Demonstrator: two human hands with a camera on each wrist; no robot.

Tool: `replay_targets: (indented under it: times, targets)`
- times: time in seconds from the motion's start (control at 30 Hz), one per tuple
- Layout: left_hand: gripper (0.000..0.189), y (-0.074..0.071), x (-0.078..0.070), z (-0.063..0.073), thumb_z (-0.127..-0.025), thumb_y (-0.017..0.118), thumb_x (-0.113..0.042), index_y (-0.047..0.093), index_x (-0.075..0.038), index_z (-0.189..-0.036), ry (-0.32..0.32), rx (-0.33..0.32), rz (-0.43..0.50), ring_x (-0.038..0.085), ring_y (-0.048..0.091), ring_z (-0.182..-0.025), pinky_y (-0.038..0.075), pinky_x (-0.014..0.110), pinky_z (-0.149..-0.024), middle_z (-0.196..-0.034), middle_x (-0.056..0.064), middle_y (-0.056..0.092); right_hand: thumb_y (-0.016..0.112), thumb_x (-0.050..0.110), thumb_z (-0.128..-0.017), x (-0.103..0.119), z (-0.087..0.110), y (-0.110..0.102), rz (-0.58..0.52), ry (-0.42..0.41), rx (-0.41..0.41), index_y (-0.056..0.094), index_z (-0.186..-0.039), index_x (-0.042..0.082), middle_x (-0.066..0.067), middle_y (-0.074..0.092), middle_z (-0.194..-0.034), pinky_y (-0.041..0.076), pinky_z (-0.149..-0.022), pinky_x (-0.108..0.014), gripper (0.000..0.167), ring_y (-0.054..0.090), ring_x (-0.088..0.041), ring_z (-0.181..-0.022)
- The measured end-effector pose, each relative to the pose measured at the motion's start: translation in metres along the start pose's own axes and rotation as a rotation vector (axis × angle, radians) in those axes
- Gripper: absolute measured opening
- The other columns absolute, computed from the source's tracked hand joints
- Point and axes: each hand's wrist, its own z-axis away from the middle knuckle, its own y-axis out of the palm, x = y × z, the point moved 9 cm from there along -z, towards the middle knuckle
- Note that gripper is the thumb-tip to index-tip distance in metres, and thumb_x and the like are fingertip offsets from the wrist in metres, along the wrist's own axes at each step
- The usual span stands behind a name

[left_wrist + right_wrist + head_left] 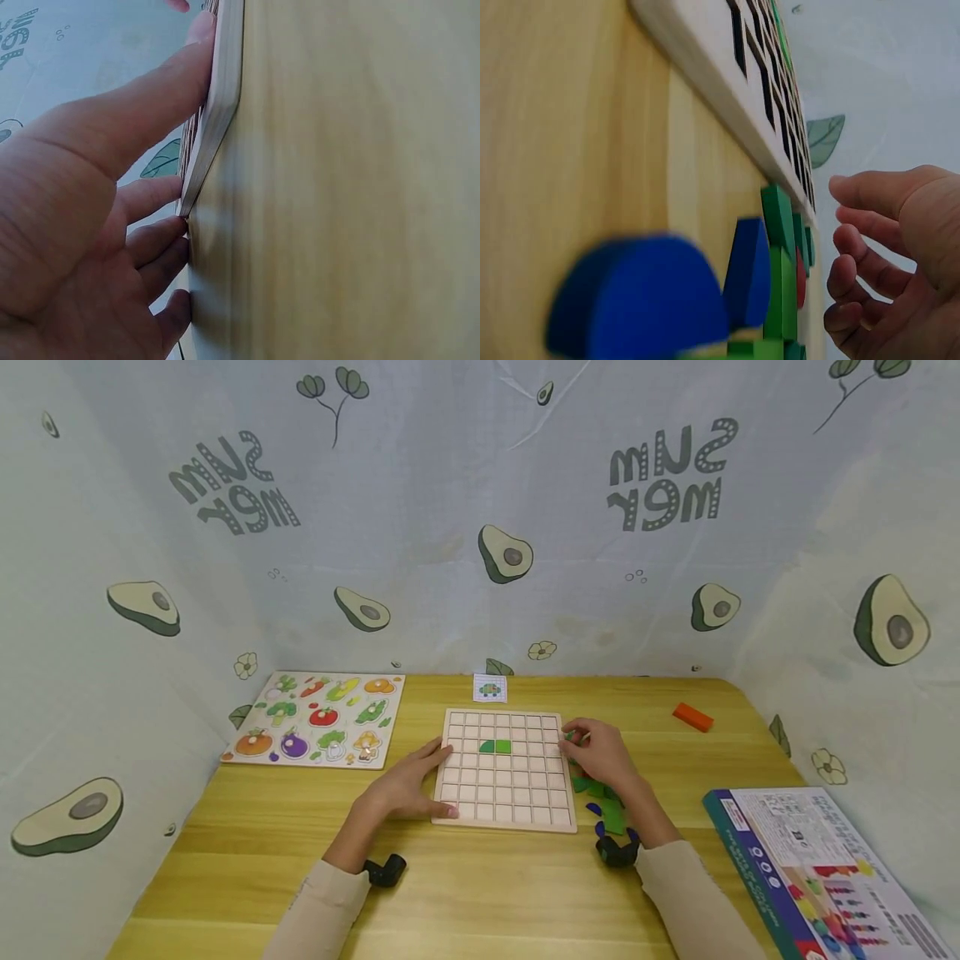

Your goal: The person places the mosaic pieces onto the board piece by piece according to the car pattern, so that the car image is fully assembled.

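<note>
Lying nearest: two beige sleeves (318, 910), with black devices (386, 870) seen at the wrists; bare wood of the table (487, 902) is shown between them.
Printed box (832, 868): laid flat along the right side, its blue and teal spine turned inward.
Left hand (408, 787): spread wide against the left edge of the gridded wooden board (495, 793); thumb is laid by the near corner, fingers farther up. Edge is touched, nothing gripped.
Loose pieces: green pieces (613, 816) and blue pieces (594, 808) are strewn just beside the board's right edge; a red piece (801, 277) is partly hidden among them.
Right hand (602, 752): held at the board's right edge, over the far end of the pieces; fingers are loosely curled, a narrow gap is left at the thumb, nothing is seen held.
Filled cells: a green quarter-round (487, 747) and a green square (503, 747) are set side by side in the board's far half.
Vegetable puzzle (300, 720): laid at far left.
Orange block (693, 717): placed at far right, well apart from the board.
Card (490, 688): set beyond the board; a small coloured figure is printed on it.
Cloth (435, 477): hung behind, printed with avocados.
</note>
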Motion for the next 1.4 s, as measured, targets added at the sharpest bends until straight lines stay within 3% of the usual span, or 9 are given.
replay_targets:
  times: [0.2,0.43,0.73,1.23,1.4]
  targets:
    - [0.109,0.0,0.001,-0.001,-0.076,0.086,-0.06,0.031,-0.024,-0.164,0.002,-0.009,-0.001,0.036,0.023,-0.158,0.032,0.057,-0.123,-0.174,-0.001,0.015,0.072,0.02,-0.098,-0.016,-0.002,-0.008,0.013,0.042,0.003,0.07,-0.121,0.001,-0.013,0.068,-0.099,0.052,-0.069,-0.032,0.03,0.066,-0.026,-0.087]
    - [0.109,0.001,0.002,-0.002,-0.076,0.085,-0.06,0.031,-0.025,-0.164,-0.002,-0.006,-0.014,0.035,0.022,-0.158,0.031,0.055,-0.124,-0.174,-0.001,0.015,0.07,0.022,-0.099,-0.025,-0.006,-0.006,0.033,0.085,0.056,0.069,-0.123,0.0,-0.014,0.068,-0.103,0.051,-0.07,-0.034,0.033,0.062,-0.024,-0.086]
    - [0.108,0.002,0.002,-0.002,-0.077,0.085,-0.06,0.031,-0.025,-0.164,0.005,-0.011,-0.011,0.035,0.024,-0.158,0.032,0.056,-0.123,-0.174,-0.001,0.016,0.07,0.018,-0.098,-0.026,-0.006,-0.009,0.059,0.107,0.046,0.071,-0.12,-0.001,-0.016,0.068,-0.102,0.053,-0.076,-0.04,0.03,0.062,-0.027,-0.089]
    - [0.108,0.002,0.002,-0.001,-0.077,0.085,-0.06,0.032,-0.024,-0.164,0.009,-0.02,-0.017,0.036,0.025,-0.157,0.033,0.057,-0.123,-0.174,0.0,0.017,0.071,0.017,-0.097,-0.022,-0.004,-0.011,0.058,0.081,0.057,0.072,-0.116,-0.003,-0.013,0.066,-0.095,0.047,-0.067,-0.032,0.027,0.058,-0.023,-0.08]
    - [0.107,0.001,0.002,-0.001,-0.077,0.085,-0.06,0.033,-0.024,-0.163,0.004,-0.017,-0.016,0.037,0.025,-0.157,0.033,0.057,-0.122,-0.174,0.0,0.017,0.071,0.018,-0.097,-0.023,-0.003,-0.011,0.05,0.079,0.053,0.072,-0.114,-0.002,-0.012,0.066,-0.096,0.049,-0.07,-0.033,0.026,0.06,-0.024,-0.083]
